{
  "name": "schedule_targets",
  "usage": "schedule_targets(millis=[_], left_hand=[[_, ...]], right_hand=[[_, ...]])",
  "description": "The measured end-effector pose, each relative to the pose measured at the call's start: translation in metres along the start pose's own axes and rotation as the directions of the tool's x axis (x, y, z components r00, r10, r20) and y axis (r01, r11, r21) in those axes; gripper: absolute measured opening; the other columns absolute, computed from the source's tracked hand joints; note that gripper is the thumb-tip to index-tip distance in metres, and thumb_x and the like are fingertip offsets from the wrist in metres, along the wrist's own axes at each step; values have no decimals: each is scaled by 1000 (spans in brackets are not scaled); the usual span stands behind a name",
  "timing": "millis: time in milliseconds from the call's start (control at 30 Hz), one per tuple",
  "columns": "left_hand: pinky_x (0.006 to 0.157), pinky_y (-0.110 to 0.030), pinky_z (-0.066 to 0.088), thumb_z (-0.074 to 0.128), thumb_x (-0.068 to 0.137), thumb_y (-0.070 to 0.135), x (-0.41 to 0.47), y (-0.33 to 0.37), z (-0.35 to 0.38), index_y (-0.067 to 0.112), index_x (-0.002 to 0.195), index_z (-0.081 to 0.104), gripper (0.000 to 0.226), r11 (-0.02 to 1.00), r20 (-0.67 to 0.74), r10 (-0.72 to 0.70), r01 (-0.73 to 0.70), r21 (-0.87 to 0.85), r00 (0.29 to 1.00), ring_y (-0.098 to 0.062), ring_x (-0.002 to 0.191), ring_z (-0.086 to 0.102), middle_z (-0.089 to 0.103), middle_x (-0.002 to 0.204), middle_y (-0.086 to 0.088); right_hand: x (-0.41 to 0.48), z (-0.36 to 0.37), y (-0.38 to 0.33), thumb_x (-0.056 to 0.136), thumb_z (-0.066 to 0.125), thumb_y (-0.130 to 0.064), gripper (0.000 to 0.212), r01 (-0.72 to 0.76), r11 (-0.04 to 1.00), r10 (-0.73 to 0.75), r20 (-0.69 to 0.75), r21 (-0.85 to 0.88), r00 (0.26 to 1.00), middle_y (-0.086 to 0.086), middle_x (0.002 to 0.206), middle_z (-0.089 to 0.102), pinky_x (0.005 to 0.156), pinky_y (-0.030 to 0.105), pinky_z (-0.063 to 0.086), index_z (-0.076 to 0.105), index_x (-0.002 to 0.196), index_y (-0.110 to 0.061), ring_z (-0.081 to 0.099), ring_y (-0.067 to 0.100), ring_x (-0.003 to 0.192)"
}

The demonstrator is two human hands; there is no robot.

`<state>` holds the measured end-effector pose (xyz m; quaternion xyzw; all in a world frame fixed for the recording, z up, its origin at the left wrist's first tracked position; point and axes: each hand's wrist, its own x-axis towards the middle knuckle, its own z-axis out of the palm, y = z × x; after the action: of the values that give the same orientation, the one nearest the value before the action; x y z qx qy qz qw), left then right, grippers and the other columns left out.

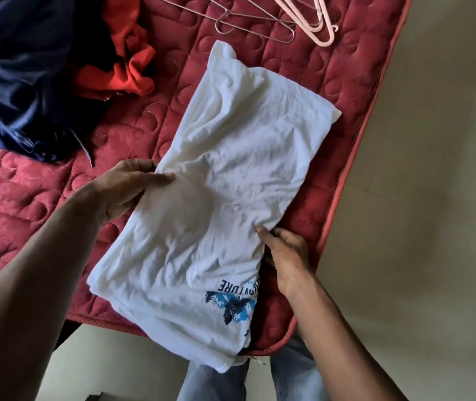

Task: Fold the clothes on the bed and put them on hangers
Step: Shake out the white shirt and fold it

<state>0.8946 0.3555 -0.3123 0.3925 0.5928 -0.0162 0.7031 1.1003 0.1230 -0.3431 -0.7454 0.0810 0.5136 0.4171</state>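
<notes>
White jersey, creased and already narrowed into a long panel: the T-shirt lies slantwise across the near corner of the red quilted bed, its blue-printed end hanging just over the edge toward my legs. My left hand pinches its left edge at about mid-length, thumb on top and fingers curled beneath. My right hand grips the opposite edge the same way, thumb pressing into the cloth. I judge I am mid-fold, at the point where the panel gets halved or lifted.

Next, I think, comes bringing one end over the other with both edges kept level, so the layers do not slide apart; the cloth is soft and will sag between my hands. After that it needs a hanger. A wire hanger and pink plastic hangers lie at the far side of the bed, well apart from the shirt. A navy garment and a red garment sit heaped to the left, not yet folded.
</notes>
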Motion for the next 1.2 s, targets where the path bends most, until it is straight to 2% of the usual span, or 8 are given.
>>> schedule_targets(millis=[133, 300, 467, 633, 767, 900, 1033, 1200], left_hand=[[50, -22, 57, 79, 90, 14, -1, -13, 5, 12, 93, 76, 5, 993, -260, 113, -106, 44, 959, -10, 57, 69, 76, 79, -3], [68, -38, 57, 86, 85, 19, -28, -18, 23, 10, 100, 76, 21, 978, -430, 93, -165, -132, 898, -26, 73, 70, 77, 96, -20], [92, -65, 57, 83, 88, 21, -81, -4, 43, -5, 99, 76, 29, 972, -285, -77, 7, -237, 956, -45, 96, 74, 76, 103, -28], [56, -23, 44, 70, 99, 26, -183, 32, 55, 5, 78, 68, 30, 842, -579, 346, -516, -156, 738, -10, 56, 53, 61, 66, -1], [58, -32, 37, 72, 96, 35, -246, 49, 65, 2, 72, 67, 41, 835, -631, 451, -548, 49, 631, -16, 64, 46, 52, 67, -2], [63, -37, 33, 74, 93, 45, -309, 70, 69, 12, 83, 69, 35, 701, -733, 448, -710, -67, 512, -21, 72, 42, 49, 79, -9], [64, -34, 37, 71, 89, 59, -344, 70, 77, 13, 76, 65, 48, 812, -691, 361, -575, -98, 627, -22, 70, 46, 50, 73, -10], [67, -31, 50, 72, 97, 31, -397, 71, 92, 12, 92, 71, 20, 690, -603, 472, -695, -202, 644, -23, 70, 64, 68, 83, -9]], right_hand=[[-1, -5, 12, 88, 80, -30, 19, 10, 993, 10, -164, 117, 986, -1, 70, 74, 73, 46, 60, 78, 71, -23, 68, 19, 68], [-25, -18, -15, 96, 72, -20, 18, 231, 971, -207, -257, 66, 944, -12, 72, 73, 69, 23, 52, 76, 79, -20, 65, 8, 76], [-56, -24, -65, 98, 65, -39, 45, -280, 896, 167, 323, 346, 932, 18, 128, 70, 107, 45, 50, 69, 130, -8, 65, 33, 123], [-100, -40, -125, 83, 78, -50, 57, 175, 962, -228, 261, 212, 938, 16, 127, 71, 106, 44, 49, 71, 123, -9, 65, 29, 122], [-162, -52, -179, 100, 60, -43, 39, 136, 990, -134, 492, 31, 860, 9, 118, 76, 93, 36, 55, 74, 119, -13, 73, 21, 104], [-210, -68, -221, 86, 78, -14, 30, 362, 926, -364, 513, 108, 778, 15, 103, 75, 75, 31, 59, 73, 111, 1, 72, 20, 83], [-242, -80, -228, 58, 93, -63, 88, 458, 852, -264, 548, -253, 794, 10, 115, 76, 81, 35, 61, 69, 121, -6, 76, 22, 98], [-272, -110, -263, 77, 84, -32, 51, 583, 812, -473, 558, -25, 682, 8, 117, 73, 87, 27, 54, 71, 122, -11, 68, 19, 103]])
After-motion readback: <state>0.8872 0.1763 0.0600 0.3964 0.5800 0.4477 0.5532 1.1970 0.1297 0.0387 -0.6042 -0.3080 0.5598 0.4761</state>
